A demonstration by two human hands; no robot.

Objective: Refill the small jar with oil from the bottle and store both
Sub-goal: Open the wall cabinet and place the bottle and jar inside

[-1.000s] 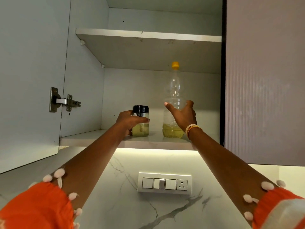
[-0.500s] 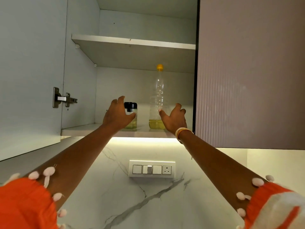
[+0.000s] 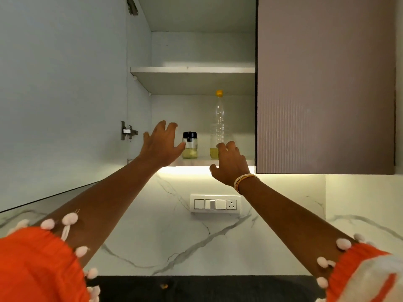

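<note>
The small glass jar with a black lid stands upright on the lower cabinet shelf, with yellow oil in its bottom part. To its right stands the tall clear bottle with a yellow cap and a little oil at its base. My left hand hovers just left of the jar with fingers spread, holding nothing. My right hand is below and in front of the bottle, fingers relaxed, also holding nothing.
The left cabinet door stands open, its hinge showing. The right door is closed. An upper shelf is above. A switch panel sits on the marble wall, and a dark counter edge lies below.
Both hands have let go of the jar and bottle and drawn back from the shelf. The view has pulled away and tilted, showing more of the cabinet.
</note>
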